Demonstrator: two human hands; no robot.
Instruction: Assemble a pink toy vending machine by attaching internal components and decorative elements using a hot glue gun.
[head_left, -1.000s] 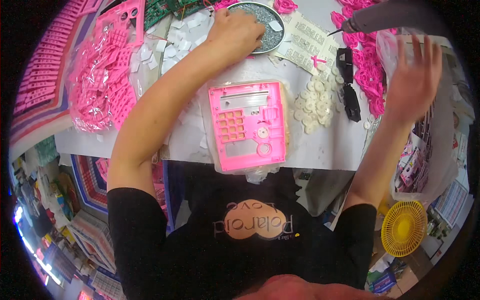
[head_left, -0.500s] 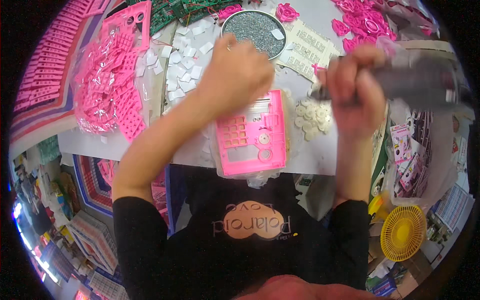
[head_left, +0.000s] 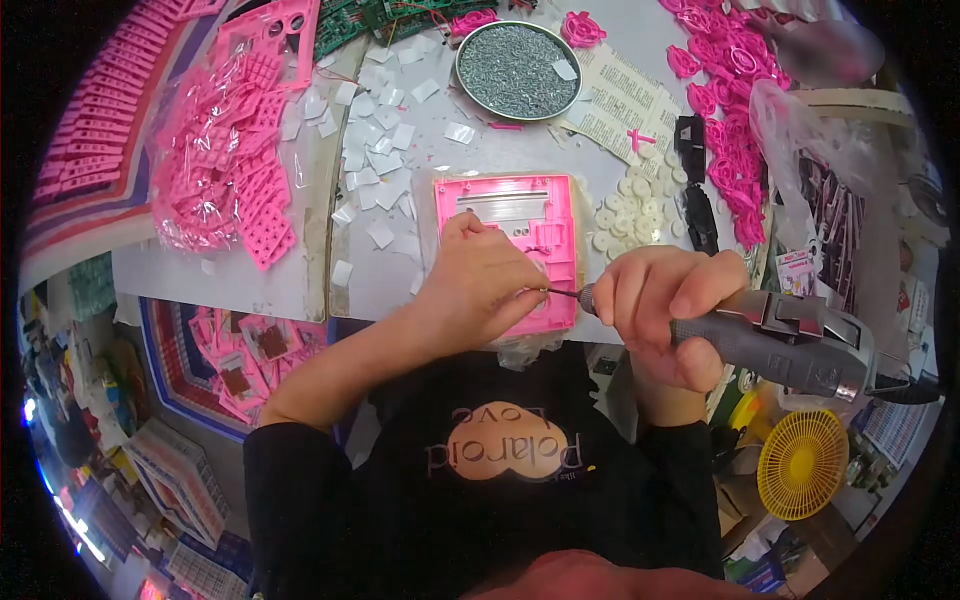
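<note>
My right hand grips a grey electric screwdriver, its thin bit pointing left. The bit's tip meets the pinched thumb and forefinger of my left hand. Whatever sits between those fingertips is too small to make out. Under my left hand lies a pink plastic housing, open side up, on clear plastic wrapping. Its lower left part is covered by the hand. Beyond it stands a round dish full of small metal screws, a white square piece lying on them.
White square pieces are scattered left of the housing. White plastic discs and black parts lie to its right. A bag of pink keypads, green circuit boards and pink rings surround the work spot.
My left hand has come back from the screw dish to above the housing. My right hand has brought the screwdriver down and inward, so its bit touches the left fingertips.
</note>
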